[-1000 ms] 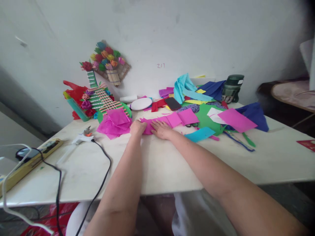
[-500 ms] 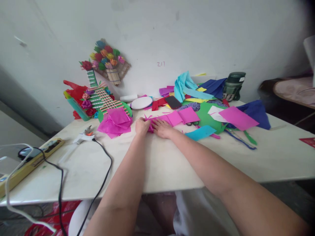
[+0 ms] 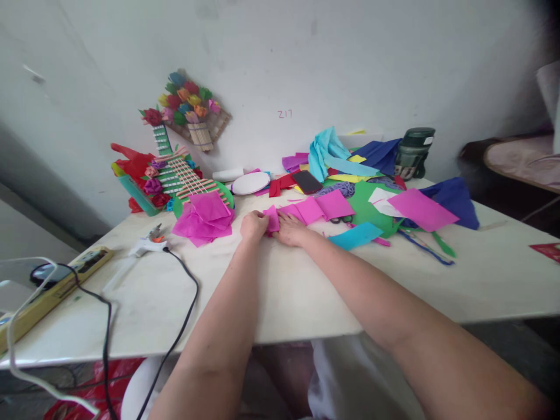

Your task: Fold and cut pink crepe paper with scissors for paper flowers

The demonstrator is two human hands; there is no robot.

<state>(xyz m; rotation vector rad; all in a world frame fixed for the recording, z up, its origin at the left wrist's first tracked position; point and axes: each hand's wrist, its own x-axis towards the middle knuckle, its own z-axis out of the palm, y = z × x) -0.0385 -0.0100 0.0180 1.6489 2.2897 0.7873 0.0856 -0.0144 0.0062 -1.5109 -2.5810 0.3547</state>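
My left hand (image 3: pixel 252 225) is closed at the table's middle, its thumb and fingers pinching the left edge of a small piece of pink crepe paper (image 3: pixel 272 218). Against the right side of that piece lies my right hand (image 3: pixel 290 230), its thumb low and its fingers bent over the paper. Just beyond it, several pink paper squares (image 3: pixel 310 210) run in a row to the right. Dark scissors handles (image 3: pixel 341 220) stick out from under them. Left of my hands sits a loose pile of pink crepe paper (image 3: pixel 205 219).
A glue gun (image 3: pixel 151 244) with a black cord and a power strip (image 3: pixel 90 262) lie on the left. Behind are a flower-decorated paper guitar (image 3: pixel 192 178) and a white disc (image 3: pixel 251 182). Coloured paper, a phone (image 3: pixel 307 182) and a dark green bottle (image 3: pixel 415 153) fill the back right.
The small pink piece now stands flat and visible between my hands, where it was bunched under my fingers. My right hand has shifted slightly right, and its fingers are drawn in more.
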